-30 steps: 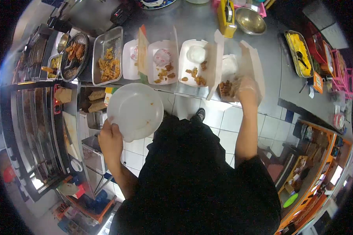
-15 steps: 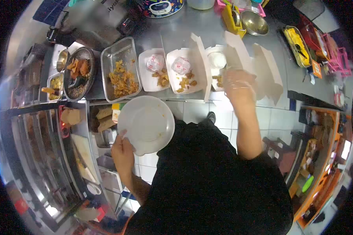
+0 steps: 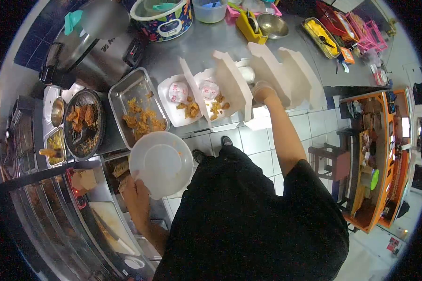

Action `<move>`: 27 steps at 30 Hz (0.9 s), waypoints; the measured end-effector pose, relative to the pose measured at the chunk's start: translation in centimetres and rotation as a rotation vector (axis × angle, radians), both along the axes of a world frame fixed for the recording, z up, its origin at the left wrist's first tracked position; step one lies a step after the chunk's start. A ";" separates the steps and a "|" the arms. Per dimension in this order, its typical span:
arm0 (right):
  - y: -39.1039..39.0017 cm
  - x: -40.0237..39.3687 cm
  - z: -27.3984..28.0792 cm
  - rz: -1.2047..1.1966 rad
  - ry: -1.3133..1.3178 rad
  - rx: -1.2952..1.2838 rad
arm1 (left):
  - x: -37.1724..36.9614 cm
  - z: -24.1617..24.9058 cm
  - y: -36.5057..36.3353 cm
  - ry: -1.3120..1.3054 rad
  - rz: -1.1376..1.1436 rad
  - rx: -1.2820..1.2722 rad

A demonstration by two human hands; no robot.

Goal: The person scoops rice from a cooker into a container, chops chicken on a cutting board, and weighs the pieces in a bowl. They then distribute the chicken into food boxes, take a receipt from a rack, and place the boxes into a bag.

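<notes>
My left hand [image 3: 137,194] grips the near rim of a white plastic bowl [image 3: 162,164], which has a few crumbs in it. My right hand [image 3: 263,92], in a clear glove, reaches into the third open paper box; its fingertips and anything in them are hard to make out. A round white mound [image 3: 246,74] lies in that box. Two paper boxes to the left each hold a round wrapped item [image 3: 177,92] and fried pieces [image 3: 191,108]. Left of them stands a metal tray [image 3: 118,100] with more fried pieces.
A stone mortar [image 3: 98,117] with browned food and a small tray of yellow food [image 3: 56,144] are at the left. Behind are a large cooker [image 3: 105,61], a patterned pot [image 3: 173,29] and a metal bowl [image 3: 273,26]. A knife [image 3: 115,234] lies on a board.
The view has shifted and turned. My right hand has moved deeper into the third box. My left hand still holds the bowl, now close to the metal tray's near edge.
</notes>
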State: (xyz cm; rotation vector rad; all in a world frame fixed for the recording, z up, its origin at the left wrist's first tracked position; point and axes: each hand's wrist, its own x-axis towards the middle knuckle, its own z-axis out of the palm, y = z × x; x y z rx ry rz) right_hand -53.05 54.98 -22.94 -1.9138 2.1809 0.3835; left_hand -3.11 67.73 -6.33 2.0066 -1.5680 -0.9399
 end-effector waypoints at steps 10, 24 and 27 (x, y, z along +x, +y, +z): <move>0.0 1.4 4.6 -0.289 -0.317 -0.028 | -5.7 0.5 -1.0 0.106 -0.071 0.011; 2.7 -1.2 4.9 -0.033 -0.456 -0.415 | -4.9 2.0 0.8 0.187 0.421 0.113; 3.6 1.7 14.0 -0.141 -0.502 -0.555 | -0.8 -0.1 2.9 0.162 0.652 -0.022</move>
